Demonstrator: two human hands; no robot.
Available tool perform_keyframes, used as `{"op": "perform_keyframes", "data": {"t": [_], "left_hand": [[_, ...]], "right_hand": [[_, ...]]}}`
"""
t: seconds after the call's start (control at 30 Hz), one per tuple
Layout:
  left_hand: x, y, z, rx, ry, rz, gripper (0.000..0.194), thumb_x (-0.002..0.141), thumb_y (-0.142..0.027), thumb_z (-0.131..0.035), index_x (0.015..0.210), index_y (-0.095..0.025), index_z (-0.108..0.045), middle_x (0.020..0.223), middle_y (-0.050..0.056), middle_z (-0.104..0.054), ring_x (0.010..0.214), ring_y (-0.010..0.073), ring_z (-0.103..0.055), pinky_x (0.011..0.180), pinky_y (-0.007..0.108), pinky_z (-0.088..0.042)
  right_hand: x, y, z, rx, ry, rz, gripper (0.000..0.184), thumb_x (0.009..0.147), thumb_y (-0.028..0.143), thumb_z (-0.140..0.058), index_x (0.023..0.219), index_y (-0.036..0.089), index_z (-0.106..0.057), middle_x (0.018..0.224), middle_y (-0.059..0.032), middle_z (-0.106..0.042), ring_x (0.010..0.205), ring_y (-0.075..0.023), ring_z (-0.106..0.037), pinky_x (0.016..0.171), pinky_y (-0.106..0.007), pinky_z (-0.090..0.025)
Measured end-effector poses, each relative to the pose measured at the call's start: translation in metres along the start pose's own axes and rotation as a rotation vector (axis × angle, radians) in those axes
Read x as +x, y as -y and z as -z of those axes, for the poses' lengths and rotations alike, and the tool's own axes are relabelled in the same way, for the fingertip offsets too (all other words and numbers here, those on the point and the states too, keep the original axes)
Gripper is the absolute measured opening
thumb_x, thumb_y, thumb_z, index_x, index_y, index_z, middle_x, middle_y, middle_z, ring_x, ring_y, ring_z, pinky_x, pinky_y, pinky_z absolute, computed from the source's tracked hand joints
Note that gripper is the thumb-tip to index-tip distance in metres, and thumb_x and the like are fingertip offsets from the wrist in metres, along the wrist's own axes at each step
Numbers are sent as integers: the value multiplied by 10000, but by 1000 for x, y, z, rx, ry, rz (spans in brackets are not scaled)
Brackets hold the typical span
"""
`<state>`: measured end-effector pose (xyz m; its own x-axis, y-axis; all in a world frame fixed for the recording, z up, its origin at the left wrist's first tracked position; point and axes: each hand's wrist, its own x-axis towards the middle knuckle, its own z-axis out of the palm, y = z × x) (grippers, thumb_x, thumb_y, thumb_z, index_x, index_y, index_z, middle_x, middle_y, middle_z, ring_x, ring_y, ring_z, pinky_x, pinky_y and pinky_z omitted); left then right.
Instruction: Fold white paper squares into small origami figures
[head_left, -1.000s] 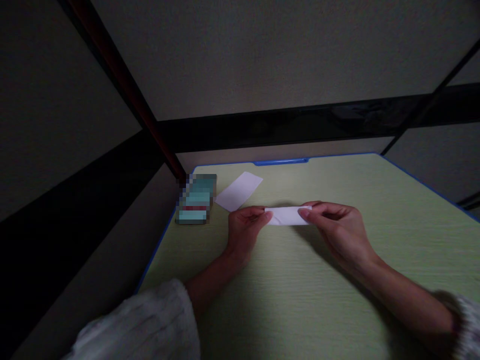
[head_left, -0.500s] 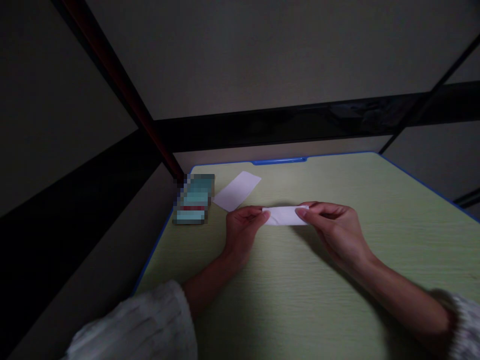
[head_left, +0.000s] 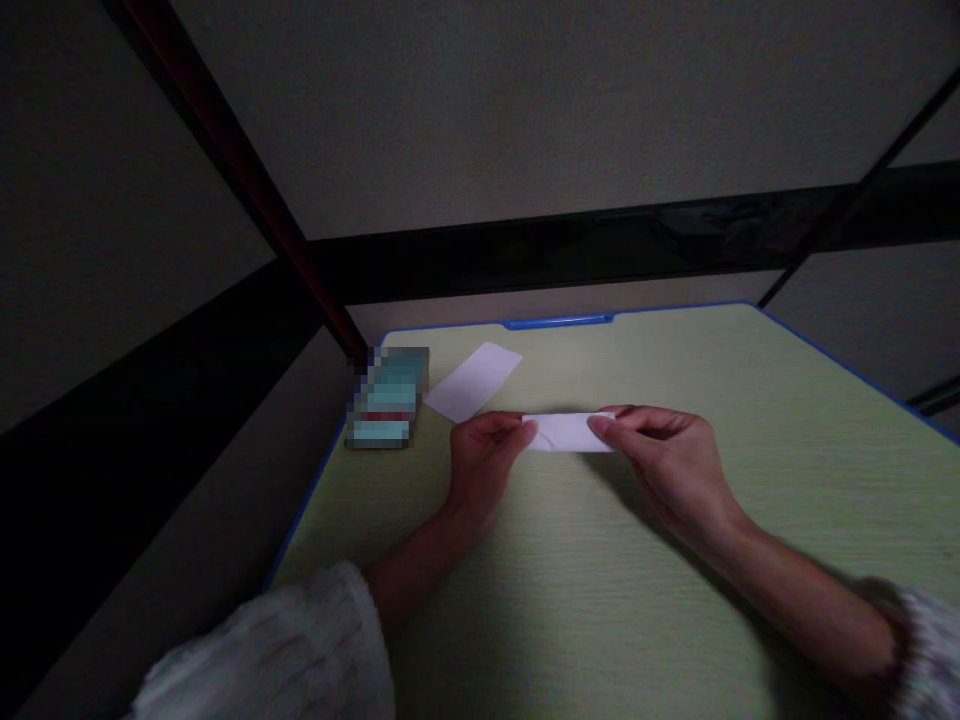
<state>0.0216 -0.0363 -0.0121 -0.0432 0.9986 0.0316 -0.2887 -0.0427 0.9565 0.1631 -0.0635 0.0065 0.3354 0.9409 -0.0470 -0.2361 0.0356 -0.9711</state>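
A narrow strip of white folded paper (head_left: 567, 433) is stretched level between my two hands above the table. My left hand (head_left: 487, 465) pinches its left end, thumb on the near face. At the other end my right hand (head_left: 679, 460) grips it the same way, the thumb in front and the fingers behind. A faint diagonal crease shows near the left thumb. Beyond my left hand, a second white sheet of paper (head_left: 476, 381) lies flat and slanted on the table. The fingertips behind the strip are partly hidden.
The pale wood-grain table (head_left: 585, 580) has a blue edge, with a blue raised strip (head_left: 559, 322) at its far side. A blurred, pixelated flat greenish object (head_left: 390, 398) lies at the left edge. Walls stand behind and to the left.
Almost nothing differs. The hands and the paper strip have shifted very slightly to the left, with the same grip at both ends.
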Motion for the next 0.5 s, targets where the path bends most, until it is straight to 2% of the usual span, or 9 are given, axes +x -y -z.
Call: {"op": "perform_keyframes", "data": {"t": [0.27,0.4,0.5], "left_hand": [[0,-6,-1,32,18,-39,180,500,-99,-677,511,-131,-501,540,-51,-570,513,49,-521,524,159,-418],[0,-8,-1,5,85,-11,290,501,-74,-670,660,-161,-444,501,-82,-553,475,52,-529,477,140,-404],[-1,-9,-1,30,120,3,339,508,-85,-667,743,-169,-438,470,-92,-548,438,61,-527,452,143,-400]], "right_hand": [[1,-1,1,39,-32,47,320,497,110,-721,421,155,-413,527,26,-601,501,-66,-532,496,-191,-398],[2,2,3,8,-51,75,401,496,95,-720,470,176,-328,524,31,-610,478,-76,-544,462,-188,-397],[3,4,4,-26,-48,107,400,491,93,-727,510,191,-339,526,40,-605,466,-82,-539,456,-195,-407]]}}
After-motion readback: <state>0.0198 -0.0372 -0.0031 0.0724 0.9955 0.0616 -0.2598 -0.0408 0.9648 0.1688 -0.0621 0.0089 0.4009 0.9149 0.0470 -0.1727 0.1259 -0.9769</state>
